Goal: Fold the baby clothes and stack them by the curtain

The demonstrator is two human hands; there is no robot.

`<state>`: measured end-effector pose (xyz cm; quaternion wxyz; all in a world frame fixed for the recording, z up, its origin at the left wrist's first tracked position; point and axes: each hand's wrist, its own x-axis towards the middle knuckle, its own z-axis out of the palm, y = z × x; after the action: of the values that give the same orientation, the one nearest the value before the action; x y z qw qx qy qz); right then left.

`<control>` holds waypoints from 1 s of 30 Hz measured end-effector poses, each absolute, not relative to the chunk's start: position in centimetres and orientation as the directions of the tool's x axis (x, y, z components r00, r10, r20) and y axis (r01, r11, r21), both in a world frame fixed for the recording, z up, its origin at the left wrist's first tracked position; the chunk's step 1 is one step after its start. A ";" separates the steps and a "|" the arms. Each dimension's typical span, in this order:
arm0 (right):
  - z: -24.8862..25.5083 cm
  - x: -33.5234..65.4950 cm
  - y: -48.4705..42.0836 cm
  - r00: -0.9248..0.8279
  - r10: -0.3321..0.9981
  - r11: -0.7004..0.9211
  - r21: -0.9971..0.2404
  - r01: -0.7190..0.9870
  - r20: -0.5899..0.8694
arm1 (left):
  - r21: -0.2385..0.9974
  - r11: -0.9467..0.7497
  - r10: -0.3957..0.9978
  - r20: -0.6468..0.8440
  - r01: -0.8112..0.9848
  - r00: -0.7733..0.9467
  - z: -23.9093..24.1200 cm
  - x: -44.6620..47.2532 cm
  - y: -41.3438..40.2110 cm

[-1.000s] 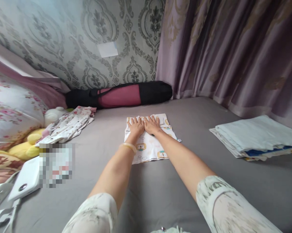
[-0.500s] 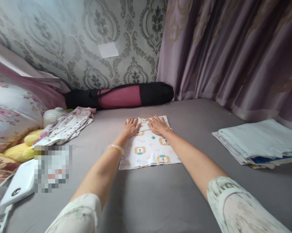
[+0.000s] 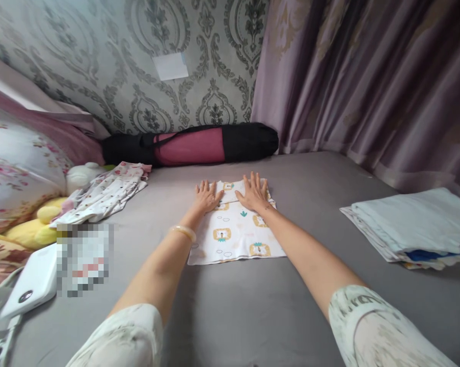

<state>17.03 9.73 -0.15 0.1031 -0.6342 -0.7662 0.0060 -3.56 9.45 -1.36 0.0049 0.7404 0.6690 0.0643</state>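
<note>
A white cloth [image 3: 237, 232] printed with yellow lion faces and small green plants lies on the grey bed sheet [image 3: 230, 311], its far part folded over toward me. It looks like a small garment or towel; I cannot tell which. My left hand [image 3: 207, 195] rests flat on the far left corner of the fold, fingers spread. On the far right part of the fold lies my right hand [image 3: 253, 192], palm down with the fingers apart. Neither hand grips the fabric. A pale bangle [image 3: 183, 232] circles my left wrist.
Folded pale blue cloths [image 3: 413, 221] are stacked at right. A black and maroon long bag [image 3: 191, 146] lies along the wall. At left are a spotted garment [image 3: 103, 193], a yellow plush toy [image 3: 34, 229], a floral pillow [image 3: 19, 168] and a white power bank [image 3: 34, 275].
My right hand has shifted slightly right, its fingers now pointing more straight ahead. My left hand stays on the fold. The view has tilted down a little.
</note>
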 end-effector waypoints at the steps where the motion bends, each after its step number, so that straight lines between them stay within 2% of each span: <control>1: -0.2 17.0 9.7 -0.133 0.981 0.154 -0.141 0.978 0.143 | 0.088 -0.102 0.992 0.088 0.991 0.095 -1.3 -3.5 9.4; 5: -0.3 16.9 9.9 -0.056 0.997 0.064 -0.159 0.985 0.056 | 0.084 -0.092 0.993 0.076 0.992 0.086 -1.2 -3.4 9.5; 12: -0.1 16.8 10.2 -0.062 0.998 0.066 -0.163 0.984 0.027 | 0.087 -0.102 0.992 0.084 0.991 0.094 -1.5 -3.6 9.7; 15: 0.7 17.4 10.5 -0.093 0.994 0.081 -0.202 0.976 -0.048 | 0.072 -0.099 0.989 0.118 0.992 0.090 -1.1 -3.4 9.3; 18: 1.5 18.8 10.2 -0.166 0.980 0.132 -0.255 0.958 -0.113 | 0.023 -0.109 0.977 0.189 0.994 0.103 -0.3 -3.1 8.2; 20: 1.9 20.0 9.3 -0.237 0.970 0.217 -0.234 0.948 -0.061 | 0.006 -0.142 0.971 0.197 0.990 0.138 0.2 -2.9 7.2; 25: 1.4 21.6 5.8 -0.429 0.903 0.418 -0.175 0.891 -0.029 | 0.054 -0.238 0.969 0.076 0.970 0.233 0.1 -3.1 4.6; 30: 1.0 21.6 4.8 -0.443 0.895 0.428 -0.174 0.887 -0.056 | 0.130 -0.235 0.970 -0.032 0.963 0.241 -0.3 -3.5 3.9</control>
<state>21.62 4.81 1.04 0.0223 -0.5273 -0.8447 0.0892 -3.53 3.90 -0.35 0.0613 0.7854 0.6154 0.0275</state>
